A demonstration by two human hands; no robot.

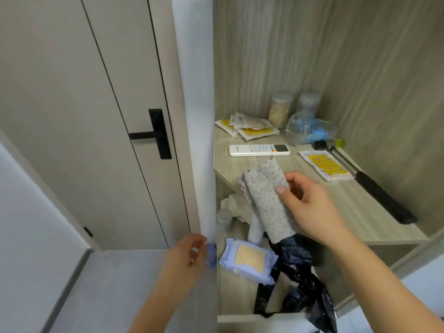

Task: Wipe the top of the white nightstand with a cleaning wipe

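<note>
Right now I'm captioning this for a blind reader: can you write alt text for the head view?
A right hand holds a folded grey dotted wipe in front of a wooden shelf with a white remote and yellow packets. The left hand is beside a wipes pack on the lower shelf.

The left hand (pixel 189 251) is smeared by motion blur, so its grip cannot be read; the wipe pack (pixel 247 259) hides partly behind the white panel (pixel 199 140); the black bag (pixel 310 292) runs off the bottom edge.
</note>
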